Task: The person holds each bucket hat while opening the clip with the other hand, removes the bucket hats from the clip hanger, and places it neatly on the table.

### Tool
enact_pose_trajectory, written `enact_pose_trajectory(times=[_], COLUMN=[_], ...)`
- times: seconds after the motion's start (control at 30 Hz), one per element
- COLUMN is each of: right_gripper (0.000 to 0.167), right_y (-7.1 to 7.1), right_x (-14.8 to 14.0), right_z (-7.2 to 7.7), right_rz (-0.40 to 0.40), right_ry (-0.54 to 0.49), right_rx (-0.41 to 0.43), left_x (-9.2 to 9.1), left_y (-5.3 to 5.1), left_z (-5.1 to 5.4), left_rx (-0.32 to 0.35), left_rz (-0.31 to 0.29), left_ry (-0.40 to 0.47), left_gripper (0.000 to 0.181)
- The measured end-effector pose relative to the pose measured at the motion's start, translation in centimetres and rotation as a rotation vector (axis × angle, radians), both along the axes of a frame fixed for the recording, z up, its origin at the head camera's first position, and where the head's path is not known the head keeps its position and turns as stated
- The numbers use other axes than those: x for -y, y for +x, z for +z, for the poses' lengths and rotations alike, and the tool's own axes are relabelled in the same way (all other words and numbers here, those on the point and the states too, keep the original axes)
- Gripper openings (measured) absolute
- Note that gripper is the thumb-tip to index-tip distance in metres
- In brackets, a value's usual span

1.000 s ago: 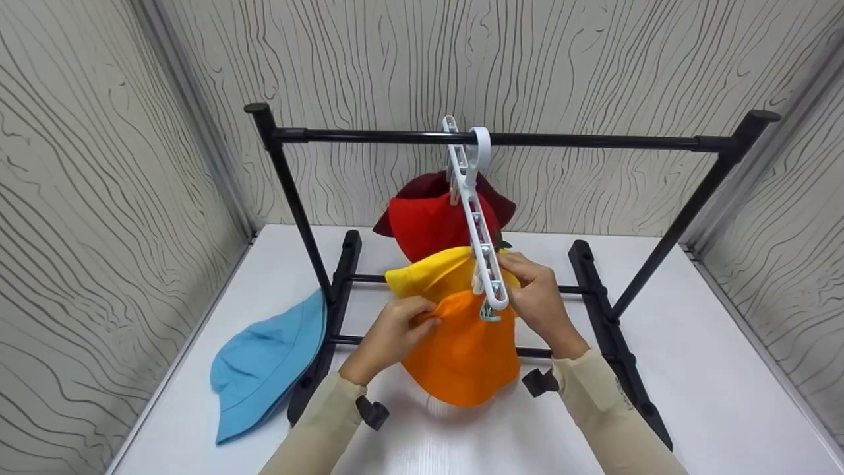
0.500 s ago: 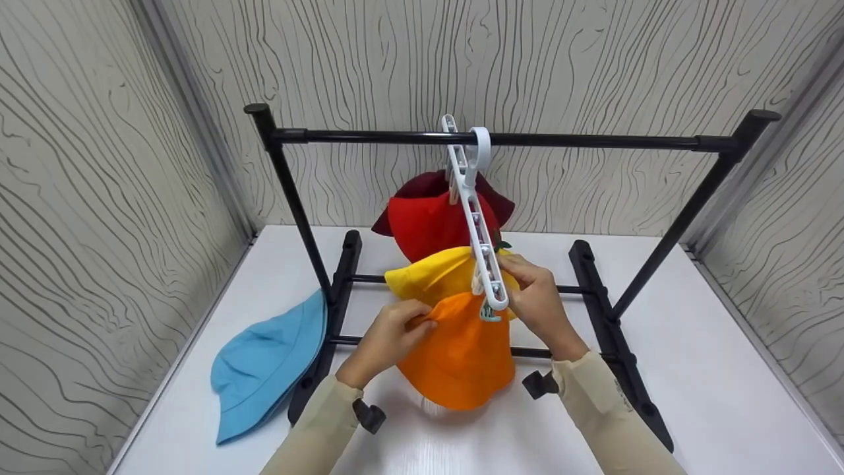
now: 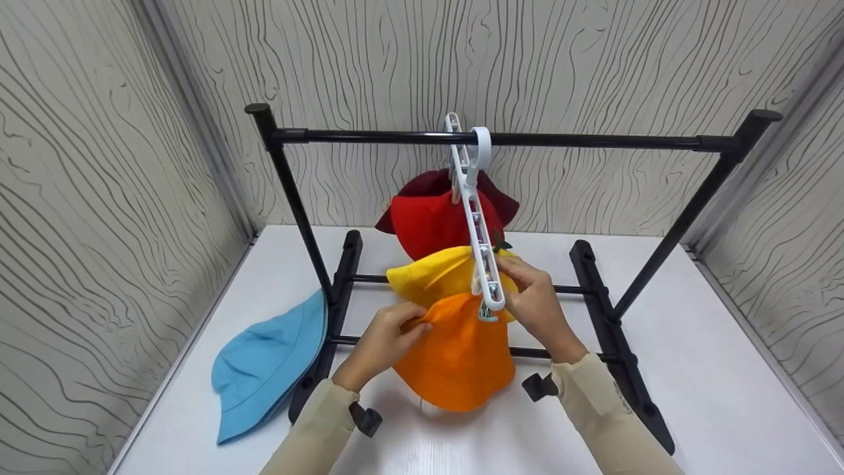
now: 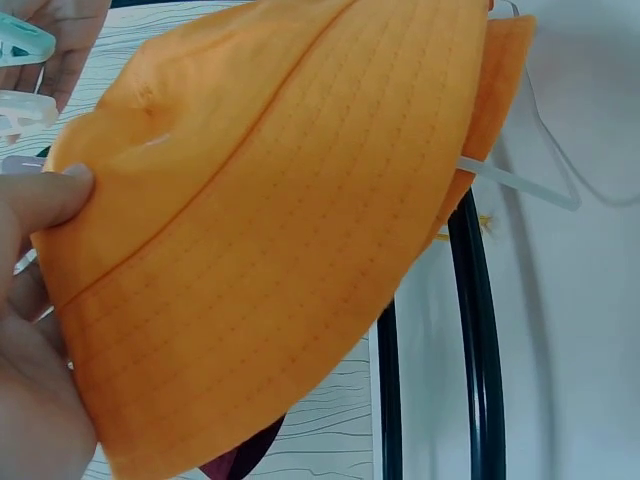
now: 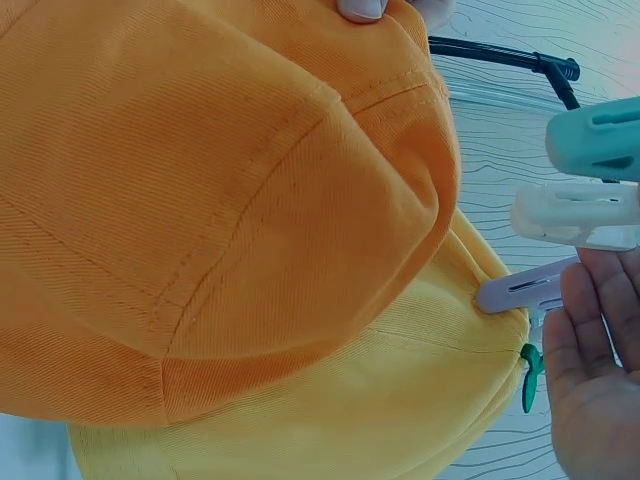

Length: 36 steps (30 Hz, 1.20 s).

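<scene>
My left hand (image 3: 389, 336) pinches the left edge of an orange bucket hat (image 3: 455, 363); its thumb presses the cloth in the left wrist view. The hat's upper edge sits just under the front end of a white clip hanger (image 3: 471, 192). At the hanger's right side, my right hand (image 3: 537, 307) grips near its front end; the fingertips are partly hidden. The right wrist view shows a teal clip (image 5: 595, 140) and a white clip (image 5: 570, 212) by those fingers, apart from the orange hat. Behind, a lilac clip (image 5: 525, 287) bites a yellow hat (image 5: 400, 390).
A red hat (image 3: 428, 227) and a dark red hat (image 3: 422, 185) hang farther back. The hanger hooks over the rod (image 3: 593, 140) of a black rack. A blue bucket hat (image 3: 264, 366) lies on the white table (image 3: 719, 369), against the rack's left foot.
My left hand and the orange hat have shifted slightly left and down. The hanger's front end has swung a little left. My right hand stays nearly in place.
</scene>
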State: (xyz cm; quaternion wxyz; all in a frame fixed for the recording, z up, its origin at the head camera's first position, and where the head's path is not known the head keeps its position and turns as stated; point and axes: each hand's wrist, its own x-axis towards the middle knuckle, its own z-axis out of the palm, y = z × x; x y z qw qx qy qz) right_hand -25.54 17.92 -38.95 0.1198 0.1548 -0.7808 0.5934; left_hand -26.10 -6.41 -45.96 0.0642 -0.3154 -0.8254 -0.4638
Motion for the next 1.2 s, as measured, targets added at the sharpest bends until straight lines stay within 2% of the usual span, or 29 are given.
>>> enact_pose_trajectory(times=[0.5,0.73,1.2], right_gripper=[0.05,0.05,0.052], right_y=[0.1,0.1,0.1], right_x=[0.3,0.2,0.2], right_z=[-0.1,-0.1,-0.3], right_rz=[0.021,0.019,0.031], right_ry=[-0.032,-0.015,-0.023], right_rx=[0.013,0.022,0.005], left_x=[0.7,1.0,1.3], left_y=[0.2,0.2,0.1], left_z=[-0.6,-1.1,-1.6], left_rx=[0.0,0.032,0.048], left_rz=[-0.003,0.02,0.049], left_ry=[0.046,0.042,0.018], left_gripper=[0.013,0.014,0.015])
